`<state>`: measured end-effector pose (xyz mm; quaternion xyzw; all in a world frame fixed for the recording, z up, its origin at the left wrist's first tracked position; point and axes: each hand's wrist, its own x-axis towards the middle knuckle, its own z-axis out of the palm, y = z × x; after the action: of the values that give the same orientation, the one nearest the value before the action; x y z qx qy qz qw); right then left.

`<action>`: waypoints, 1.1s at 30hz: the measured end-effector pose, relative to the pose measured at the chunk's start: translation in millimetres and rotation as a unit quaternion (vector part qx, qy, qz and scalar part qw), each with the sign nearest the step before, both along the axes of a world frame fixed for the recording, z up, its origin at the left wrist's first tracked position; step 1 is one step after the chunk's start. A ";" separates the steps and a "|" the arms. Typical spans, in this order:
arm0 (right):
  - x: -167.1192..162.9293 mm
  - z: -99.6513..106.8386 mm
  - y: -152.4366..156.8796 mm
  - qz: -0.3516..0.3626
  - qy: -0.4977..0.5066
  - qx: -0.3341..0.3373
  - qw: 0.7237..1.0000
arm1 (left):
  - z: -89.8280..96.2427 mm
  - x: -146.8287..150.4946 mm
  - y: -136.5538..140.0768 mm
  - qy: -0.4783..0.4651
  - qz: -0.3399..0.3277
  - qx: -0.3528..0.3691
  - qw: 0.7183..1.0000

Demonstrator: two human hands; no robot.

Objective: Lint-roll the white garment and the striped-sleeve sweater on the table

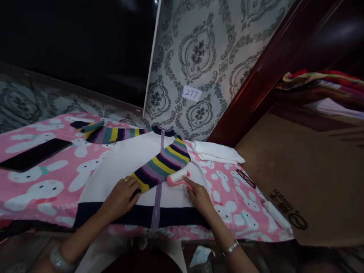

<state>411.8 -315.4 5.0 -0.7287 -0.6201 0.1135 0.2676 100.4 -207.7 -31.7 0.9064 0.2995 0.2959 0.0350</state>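
A white zip cardigan [113, 174] with a dark hem and striped sleeves lies spread on a pink bunny-print cloth. Its right-hand sleeve [162, 163] is folded diagonally across the front; the other sleeve [122, 134] stretches out to the left. My left hand [123, 195] grips the cuff end of the folded sleeve, fingers curled over it. In my right hand [199, 195] is a pink lint roller [178, 176], its white roll against the sleeve's lower edge. My index finger points along the roller, and the handle is mostly hidden by the hand.
A black phone-like slab [35, 153] lies at left. Folded white cloth [217, 152], dark-framed scissors or glasses [246, 178] and a white roll [278, 216] are at right, beside a large cardboard box [307, 178]. Behind stand a screen [76, 49] and a patterned wall [199, 49].
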 end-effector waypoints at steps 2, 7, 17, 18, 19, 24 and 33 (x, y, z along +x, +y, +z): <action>4.1 7.3 -12.6 0.001 0.020 0.010 1.000 | 1.6 0.4 -0.3 0.001 -0.010 0.008 1.000; -25.2 23.1 1.7 0.028 0.049 0.052 0.997 | 6.1 -0.8 -8.5 0.010 -0.053 0.037 0.998; -119.9 17.8 98.9 0.063 -0.047 -0.013 0.997 | -10.1 -7.9 -22.7 -0.043 -0.002 0.060 0.997; -117.9 15.5 94.7 0.064 -0.046 -0.009 0.997 | -10.2 -8.1 -22.4 -0.044 0.000 0.056 0.997; -113.4 12.1 86.4 0.065 -0.044 -0.005 0.997 | -10.2 -8.2 -22.2 -0.047 0.001 0.054 0.997; -67.0 -8.4 9.4 0.077 -0.001 0.011 0.997 | -8.4 -7.6 -25.3 -0.079 0.004 0.061 0.995; -53.5 18.2 -26.4 0.109 0.066 0.042 0.991 | 0.6 -14.7 -32.1 -0.183 0.093 0.060 0.977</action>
<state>358.3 -341.7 23.2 -0.6354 -0.6812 0.1637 0.3246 85.8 -239.8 -31.1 0.8058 0.3527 0.4756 0.0074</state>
